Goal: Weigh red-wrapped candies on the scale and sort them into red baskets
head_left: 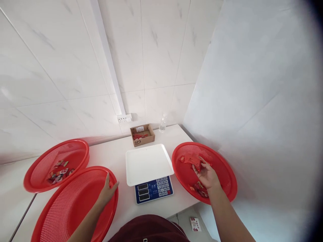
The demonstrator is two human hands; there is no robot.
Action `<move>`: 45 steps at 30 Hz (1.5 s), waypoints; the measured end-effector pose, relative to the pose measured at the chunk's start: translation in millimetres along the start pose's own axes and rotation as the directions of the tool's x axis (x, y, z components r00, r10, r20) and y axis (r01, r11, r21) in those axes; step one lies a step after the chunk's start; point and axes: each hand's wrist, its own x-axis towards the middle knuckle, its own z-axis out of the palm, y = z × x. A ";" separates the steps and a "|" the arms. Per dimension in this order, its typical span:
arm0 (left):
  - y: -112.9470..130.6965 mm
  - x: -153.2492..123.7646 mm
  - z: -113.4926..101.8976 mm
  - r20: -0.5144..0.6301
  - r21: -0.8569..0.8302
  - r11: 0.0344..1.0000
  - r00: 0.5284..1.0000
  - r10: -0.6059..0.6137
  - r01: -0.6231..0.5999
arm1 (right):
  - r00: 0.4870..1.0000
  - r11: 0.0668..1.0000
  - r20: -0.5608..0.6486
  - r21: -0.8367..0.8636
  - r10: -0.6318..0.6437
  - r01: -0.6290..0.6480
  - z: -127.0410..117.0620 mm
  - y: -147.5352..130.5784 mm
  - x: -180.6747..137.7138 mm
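My right hand (207,175) is over the right red plastic basket (230,168), its fingers pinching a red packet (196,162). Below that hand, several small wrapped pieces (200,189) lie in the same basket. My left hand (107,193) is at the right side of the near left red basket (75,215), with thumb and finger spread apart and nothing seen between them. Whether it touches the basket's rim, I cannot tell. Between the two hands stands a digital scale (153,190) with a bare white pan (148,164).
A far left red basket (85,158) holds several small wrapped packets (60,175). Against the wall stand an open cardboard box (142,141) with red items inside and a clear bottle (163,125). A socket strip (124,118) is on the wall. A grey-white wall (252,101) bounds the right side.
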 end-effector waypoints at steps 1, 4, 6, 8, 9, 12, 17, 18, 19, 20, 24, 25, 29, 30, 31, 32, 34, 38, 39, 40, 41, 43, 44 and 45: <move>-0.5 -2.2 -2.2 -0.002 -0.021 1.000 1.000 -0.001 0.001 | 0.999 0.999 0.030 0.027 0.020 -0.021 10.2 5.0 -5.1; -3.4 -14.3 -2.3 -0.035 -0.062 0.998 0.999 0.027 -0.029 | 0.991 0.993 0.084 0.030 0.107 -0.110 38.1 30.8 -14.5; -4.9 -25.4 0.1 -0.057 -0.071 0.996 0.997 0.054 -0.058 | 0.973 0.980 0.117 -0.045 0.200 -0.196 56.5 53.3 -17.2; -5.7 -36.5 1.9 -0.061 -0.075 0.993 0.995 0.082 -0.086 | 0.942 0.950 0.152 -0.141 0.300 -0.280 76.3 75.5 -18.5; -6.0 -41.3 2.2 -0.056 -0.075 0.993 0.994 0.091 -0.095 | 0.926 0.936 0.178 -0.177 0.333 -0.303 86.4 85.6 -18.8; -7.6 -51.1 1.8 -0.037 -0.065 0.993 0.994 0.100 -0.102 | 0.895 0.929 0.291 -0.253 0.340 -0.270 112.0 110.5 -18.6; -12.4 -56.8 -0.1 -0.059 -0.033 0.991 0.990 0.124 -0.126 | 0.942 0.845 0.222 -0.526 0.250 -0.101 109.7 136.4 -14.8; -13.3 -57.8 -1.0 -0.078 -0.014 0.989 0.987 0.143 -0.144 | 0.955 0.841 0.194 -0.533 0.224 -0.089 102.9 138.3 -14.8; -14.0 -59.1 -2.0 -0.100 0.012 0.986 0.981 0.165 -0.164 | 0.962 0.849 0.176 -0.520 0.209 -0.089 95.7 138.6 -15.6; -14.2 -60.9 -3.1 -0.125 0.040 0.982 0.974 0.188 -0.185 | 0.964 0.862 0.162 -0.496 0.209 -0.103 88.9 137.4 -17.3; -5.9 -71.4 -3.3 -0.162 0.037 0.960 0.946 0.281 -0.279 | 0.918 0.833 0.166 -0.500 0.360 -0.236 78.5 124.3 -38.3; -0.5 -74.6 -1.2 -0.125 -0.027 0.953 0.946 0.298 -0.303 | 0.887 0.804 0.201 -0.537 0.415 -0.255 81.3 121.4 -48.1; 32.7 -88.2 15.1 0.259 -0.441 0.881 0.915 0.308 -0.172 | 0.717 0.704 0.473 -0.709 0.512 -0.035 106.8 123.1 -98.9; 42.0 -91.2 20.0 0.372 -0.498 0.864 0.880 0.296 -0.079 | 0.668 0.676 0.552 -0.730 0.500 0.096 113.9 126.5 -110.7; 50.6 -93.6 24.5 0.466 -0.519 0.855 0.840 0.278 0.004 | 0.616 0.645 0.620 -0.730 0.485 0.227 119.9 130.3 -120.2; 58.1 -95.2 28.5 0.527 -0.516 0.854 0.810 0.258 0.064 | 0.592 0.613 0.664 -0.717 0.456 0.332 124.1 133.7 -126.7; 68.1 -95.8 33.6 0.557 -0.489 0.866 0.803 0.213 0.109 | 0.585 0.508 0.698 -0.710 0.413 0.488 123.9 135.9 -128.4; 67.8 -90.2 30.5 0.458 -0.478 0.871 0.878 0.139 0.111 | 0.755 0.320 0.612 -0.782 0.235 0.534 82.4 103.5 -87.2; 64.5 -88.6 27.7 0.436 -0.492 0.862 0.892 0.120 0.125 | 0.822 0.297 0.553 -0.814 0.134 0.499 64.0 87.3 -70.4; 60.4 -87.3 24.6 0.415 -0.510 0.849 0.904 0.099 0.141 | 0.884 0.300 0.468 -0.844 0.008 0.444 43.4 69.2 -53.0; 55.7 -86.4 21.6 0.396 -0.529 0.834 0.915 0.075 0.160 | 0.924 0.319 0.369 -0.868 -0.095 0.380 21.3 50.7 -35.9; 46.2 -86.0 16.6 0.353 -0.566 0.801 0.935 0.025 0.193 | 0.969 0.414 0.129 -0.886 -0.209 0.207 -23.1 17.8 -6.5; 41.9 -86.4 14.9 0.336 -0.580 0.787 0.942 -0.003 0.210 | 0.977 0.474 0.033 -0.870 -0.210 0.131 -43.4 5.7 4.8; 38.2 -86.9 13.8 0.319 -0.591 0.774 0.947 -0.032 0.226 | 0.980 0.492 -0.005 -0.866 -0.197 0.094 -61.2 -2.6 13.4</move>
